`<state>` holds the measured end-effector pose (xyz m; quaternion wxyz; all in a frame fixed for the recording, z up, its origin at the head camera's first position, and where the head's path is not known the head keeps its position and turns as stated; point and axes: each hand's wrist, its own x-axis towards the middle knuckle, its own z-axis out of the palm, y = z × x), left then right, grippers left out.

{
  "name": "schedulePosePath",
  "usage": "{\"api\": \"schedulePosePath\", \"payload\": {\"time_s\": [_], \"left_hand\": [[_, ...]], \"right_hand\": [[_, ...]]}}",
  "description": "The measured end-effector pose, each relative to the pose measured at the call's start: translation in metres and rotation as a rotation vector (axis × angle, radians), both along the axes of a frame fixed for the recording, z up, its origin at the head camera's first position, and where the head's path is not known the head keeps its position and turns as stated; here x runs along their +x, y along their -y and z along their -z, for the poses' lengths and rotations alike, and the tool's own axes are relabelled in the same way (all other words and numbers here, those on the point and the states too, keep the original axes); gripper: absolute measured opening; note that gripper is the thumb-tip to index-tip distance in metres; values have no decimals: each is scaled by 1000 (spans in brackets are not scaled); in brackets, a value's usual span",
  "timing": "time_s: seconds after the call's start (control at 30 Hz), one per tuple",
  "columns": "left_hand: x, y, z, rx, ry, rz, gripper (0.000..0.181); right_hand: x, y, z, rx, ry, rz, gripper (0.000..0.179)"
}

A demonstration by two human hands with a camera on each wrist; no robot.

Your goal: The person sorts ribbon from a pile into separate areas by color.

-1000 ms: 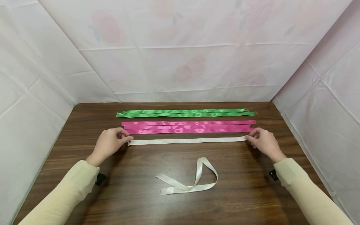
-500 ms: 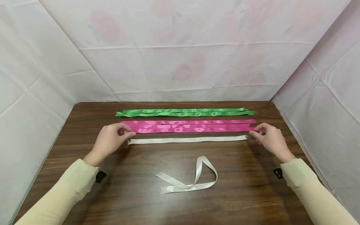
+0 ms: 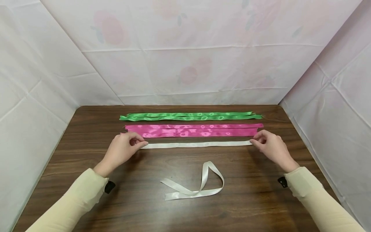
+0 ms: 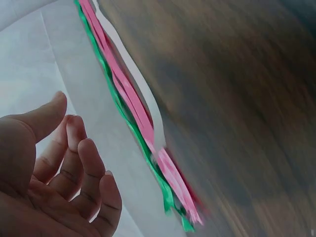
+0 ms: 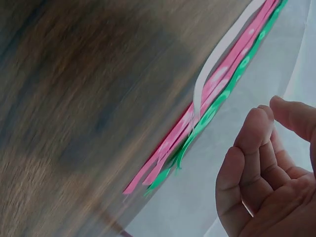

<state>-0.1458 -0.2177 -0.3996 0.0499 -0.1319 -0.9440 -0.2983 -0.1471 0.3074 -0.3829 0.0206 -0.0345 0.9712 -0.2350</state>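
A narrow white ribbon (image 3: 197, 144) lies stretched sideways across the wooden table. In the head view my left hand (image 3: 124, 146) covers its left end and my right hand (image 3: 271, 145) its right end. From the left wrist, that hand (image 4: 69, 168) shows loosely curled fingers, apart from the white ribbon (image 4: 143, 91). The right wrist view has the right hand (image 5: 269, 173) with thumb and index close together, likewise off the ribbon (image 5: 207, 69). Just beyond, pink ribbons (image 3: 185, 131) lie side by side; farther back are green ribbons (image 3: 188, 116).
A second white ribbon (image 3: 213, 192) lies looped on the near part of the table (image 3: 246, 206). Pale cloth (image 3: 188, 58) with faint fruit prints stands behind the table and along both sides.
Both hands first move off the white ribbon's ends, then come inward over them, the left rightward and the right leftward. The ribbons have not visibly shifted.
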Motion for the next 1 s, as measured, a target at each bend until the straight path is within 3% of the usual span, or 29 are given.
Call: {"api": "schedulePosePath", "payload": {"time_s": [0.23, 0.6, 0.8, 1.0], "left_hand": [[7, -25, 0, 23, 7, 39, 10], [15, -76, -2, 47, 19, 137, 8], [28, -103, -1, 43, 53, 216, 9], [45, -126, 7, 64, 51, 304, 11]], "right_hand": [[2, 14, 3, 10, -48, -77, 12], [10, 52, 4, -27, -88, -191, 10], [16, 71, 9, -87, -72, -277, 12], [21, 87, 20, -108, -50, -340, 18]]}}
